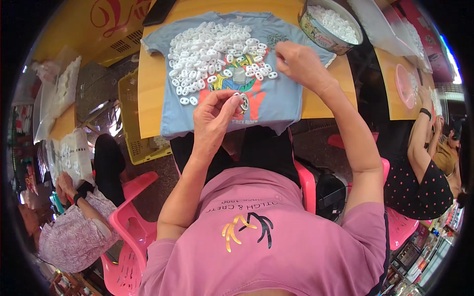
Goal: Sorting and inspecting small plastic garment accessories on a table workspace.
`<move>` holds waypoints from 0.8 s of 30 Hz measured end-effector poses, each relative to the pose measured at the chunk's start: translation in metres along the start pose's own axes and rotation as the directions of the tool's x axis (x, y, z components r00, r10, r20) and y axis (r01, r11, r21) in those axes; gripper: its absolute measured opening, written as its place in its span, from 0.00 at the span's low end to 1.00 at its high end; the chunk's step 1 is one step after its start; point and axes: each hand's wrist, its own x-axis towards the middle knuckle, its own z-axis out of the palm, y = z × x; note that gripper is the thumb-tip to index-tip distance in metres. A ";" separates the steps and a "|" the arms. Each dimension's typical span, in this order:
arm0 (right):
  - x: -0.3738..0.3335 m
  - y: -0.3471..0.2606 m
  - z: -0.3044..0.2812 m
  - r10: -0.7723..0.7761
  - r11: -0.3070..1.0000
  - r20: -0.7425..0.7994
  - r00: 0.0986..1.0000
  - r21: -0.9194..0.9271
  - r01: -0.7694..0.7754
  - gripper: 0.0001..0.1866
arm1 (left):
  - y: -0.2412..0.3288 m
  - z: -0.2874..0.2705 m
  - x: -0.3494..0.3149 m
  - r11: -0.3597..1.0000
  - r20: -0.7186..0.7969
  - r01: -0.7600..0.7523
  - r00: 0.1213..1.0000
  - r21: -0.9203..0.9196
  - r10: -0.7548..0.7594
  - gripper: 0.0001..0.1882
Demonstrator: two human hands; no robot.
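A blue printed T-shirt (pixel 276 98) lies spread on a wooden table. On it is a heap of small white plastic pieces (pixel 202 49), each oval with two holes. My left hand (pixel 215 111) pinches one such white piece (pixel 236 94) between thumb and forefinger, above the shirt's lower part. My right hand (pixel 303 66) is raised over the shirt's right side, fingers drawn together. Whatever its fingertips hold is too small to make out. Just beyond them lies a little pile of tiny dark pieces (pixel 276 38).
A round tin (pixel 324 41) full of white pieces stands at the table's far right. Yellow crates (pixel 133 118) are left of the table (pixel 150 93). Pink chairs (pixel 129 234) stand around. People work at both sides, one person's hands (pixel 66 187) at left. A pink basin (pixel 405 86) lies right.
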 end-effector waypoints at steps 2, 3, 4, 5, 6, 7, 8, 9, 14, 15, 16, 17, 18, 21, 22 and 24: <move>-0.002 -0.002 -0.001 0.031 0.996 -0.010 0.999 0.087 -0.030 0.07 | -0.001 -0.002 0.000 1.000 -0.012 0.001 1.000 -0.013 -0.002 0.09; -0.004 -0.005 -0.001 0.041 0.979 -0.121 0.992 0.203 -0.015 0.08 | 0.000 -0.003 0.001 0.999 -0.014 0.026 1.000 -0.041 -0.027 0.09; -0.005 -0.005 -0.002 0.068 0.950 -0.229 0.971 0.311 0.007 0.09 | 0.000 -0.002 0.002 0.996 -0.010 0.051 0.999 -0.071 -0.051 0.09; -0.007 0.000 0.001 0.065 0.950 -0.227 0.972 0.312 0.010 0.09 | 0.000 -0.002 0.003 0.996 -0.014 0.051 0.999 -0.072 -0.052 0.09; -0.009 0.009 0.008 0.029 0.962 -0.286 0.958 0.268 0.051 0.09 | 0.000 -0.001 0.004 0.992 -0.006 0.064 0.998 -0.106 -0.065 0.09; -0.008 0.010 0.009 -0.007 0.972 -0.342 0.940 0.219 0.087 0.10 | 0.000 0.000 0.004 0.987 0.007 0.078 0.997 -0.141 -0.078 0.09; -0.010 0.011 0.009 -0.008 0.972 -0.341 0.940 0.218 0.087 0.10 | 0.000 0.001 0.004 0.987 0.007 0.078 0.997 -0.142 -0.078 0.09; -0.013 0.010 0.009 0.168 0.933 -0.264 0.950 0.354 -0.067 0.08 | 0.000 0.001 0.004 0.986 0.009 0.074 0.997 -0.146 -0.074 0.09; -0.017 0.009 -0.001 0.511 0.617 0.078 0.856 0.660 -0.428 0.09 | -0.002 0.000 0.001 0.986 0.017 0.075 0.997 -0.148 -0.073 0.09; -0.019 0.014 0.000 0.522 0.464 0.129 0.843 0.787 -0.407 0.09 | -0.003 0.000 0.001 0.986 0.015 0.075 0.997 -0.147 -0.073 0.09; -0.020 0.016 0.000 0.520 0.290 0.182 0.835 0.882 -0.373 0.10 | -0.003 0.000 0.001 0.986 0.012 0.075 0.997 -0.146 -0.074 0.09; -0.021 0.017 0.000 0.522 0.291 0.180 0.834 0.881 -0.373 0.10 | -0.003 0.001 0.001 0.986 0.015 0.075 0.997 -0.147 -0.073 0.09; -0.023 0.017 -0.001 0.537 0.192 0.230 0.812 0.903 -0.383 0.11 | -0.003 0.001 0.001 0.986 0.013 0.080 0.997 -0.144 -0.079 0.09; -0.025 0.012 -0.002 0.555 0.113 0.271 0.786 0.912 -0.395 0.11 | -0.004 0.002 0.003 0.987 0.016 0.077 0.997 -0.141 -0.075 0.10; -0.026 0.011 -0.001 0.564 0.133 0.264 0.782 0.906 -0.401 0.11 | -0.005 0.002 0.003 0.988 0.021 0.070 0.997 -0.139 -0.068 0.10; -0.027 0.012 -0.001 0.563 0.144 0.257 0.786 0.906 -0.399 0.11 | -0.004 0.004 0.003 0.986 0.025 0.083 0.996 -0.143 -0.080 0.10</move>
